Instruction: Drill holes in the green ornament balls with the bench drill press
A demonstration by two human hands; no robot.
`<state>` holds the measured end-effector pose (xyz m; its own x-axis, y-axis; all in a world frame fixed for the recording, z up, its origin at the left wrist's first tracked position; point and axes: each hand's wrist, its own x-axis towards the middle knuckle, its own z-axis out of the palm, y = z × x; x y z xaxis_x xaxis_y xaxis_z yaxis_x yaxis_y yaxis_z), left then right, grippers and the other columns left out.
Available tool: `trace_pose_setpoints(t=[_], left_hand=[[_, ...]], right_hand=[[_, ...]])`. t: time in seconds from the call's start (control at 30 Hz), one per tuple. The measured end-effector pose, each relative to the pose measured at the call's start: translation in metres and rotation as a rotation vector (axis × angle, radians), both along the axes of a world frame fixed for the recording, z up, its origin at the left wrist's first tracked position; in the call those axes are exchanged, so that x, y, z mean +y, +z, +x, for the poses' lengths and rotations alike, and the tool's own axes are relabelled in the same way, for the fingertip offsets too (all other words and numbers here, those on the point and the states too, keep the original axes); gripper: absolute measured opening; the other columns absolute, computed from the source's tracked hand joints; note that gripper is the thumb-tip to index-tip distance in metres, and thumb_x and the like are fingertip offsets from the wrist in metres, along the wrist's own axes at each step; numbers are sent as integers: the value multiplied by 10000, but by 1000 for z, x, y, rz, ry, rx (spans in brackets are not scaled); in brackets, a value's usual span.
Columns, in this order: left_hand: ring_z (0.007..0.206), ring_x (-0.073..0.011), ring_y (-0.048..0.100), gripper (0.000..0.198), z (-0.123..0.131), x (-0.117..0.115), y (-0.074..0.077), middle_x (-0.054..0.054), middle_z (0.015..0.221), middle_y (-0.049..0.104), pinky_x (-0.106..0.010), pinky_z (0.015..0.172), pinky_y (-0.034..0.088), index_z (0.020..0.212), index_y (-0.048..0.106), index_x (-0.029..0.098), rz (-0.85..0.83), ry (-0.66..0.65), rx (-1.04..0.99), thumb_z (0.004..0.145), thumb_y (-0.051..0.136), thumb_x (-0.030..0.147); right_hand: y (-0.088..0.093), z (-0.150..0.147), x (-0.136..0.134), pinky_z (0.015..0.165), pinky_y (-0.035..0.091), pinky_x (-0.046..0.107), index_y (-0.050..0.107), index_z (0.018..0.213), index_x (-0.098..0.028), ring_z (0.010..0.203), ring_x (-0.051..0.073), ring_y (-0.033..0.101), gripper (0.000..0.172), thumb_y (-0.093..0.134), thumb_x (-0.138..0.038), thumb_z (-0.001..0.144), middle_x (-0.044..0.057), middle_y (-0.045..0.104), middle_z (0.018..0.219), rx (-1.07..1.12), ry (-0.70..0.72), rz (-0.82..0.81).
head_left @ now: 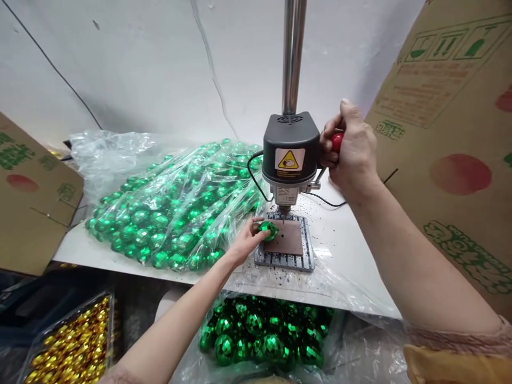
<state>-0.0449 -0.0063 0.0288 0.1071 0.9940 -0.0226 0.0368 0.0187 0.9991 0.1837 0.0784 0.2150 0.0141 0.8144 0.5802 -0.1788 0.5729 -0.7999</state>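
My left hand (247,240) is closed around a shiny green faceted ball (269,230), held over the left side of a brown board (291,241) with a small dark hole. That board lies on the slotted metal base (311,260) of a small drill press (291,140). The drill bit points down above the board, to the right of the ball and apart from it. Beside the black motor head, my right hand (354,146) grips the red knob (337,142) of the press's lever, fingers wrapped around it.
Left of the press, a clear plastic bag (176,208) holds many green balls. More green balls (264,333) sit in plastic below the table edge. Gold balls (72,346) fill a container at lower left. Cardboard boxes stand left (38,213) and right (416,192). Dark shavings litter the white table (344,240).
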Motion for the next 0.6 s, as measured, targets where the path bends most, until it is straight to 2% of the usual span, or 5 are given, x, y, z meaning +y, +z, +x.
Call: trace_pose_setpoints(t=[0.1,0.23,0.47,0.6], left_hand=[[1012,-208,633,543,-2,9,-6,-68,1113,675,-357,921,492,1220,552,180,74,-36,80,774,753,416],[1104,-239,614,538,-1,15,-6,-90,1266,629,-380,955,491,1292,551,215,166,-144,247,813,718,398],[1097,-231,618,487,9,22,-14,-97,1203,642,-388,977,496,1235,555,187,232,-126,274,821,723,379],[1053,-218,640,499,14,23,-16,-94,1211,650,-363,923,523,1263,556,194,274,-125,290,821,727,351]], right_hand=[[1,-4,2,355,120,287,396,614,-243,353,56,219,619,440,-838,779,-50,362,459,77,27,-62],[0,-6,7,345,126,287,353,565,-242,346,59,231,627,450,-819,792,-50,333,425,93,62,-18],[-2,-7,8,355,139,301,319,517,-238,347,58,216,649,451,-807,799,-45,314,411,118,28,-5],[1,-11,1,341,144,306,311,500,-238,333,54,224,653,494,-795,788,-52,309,398,121,12,0]])
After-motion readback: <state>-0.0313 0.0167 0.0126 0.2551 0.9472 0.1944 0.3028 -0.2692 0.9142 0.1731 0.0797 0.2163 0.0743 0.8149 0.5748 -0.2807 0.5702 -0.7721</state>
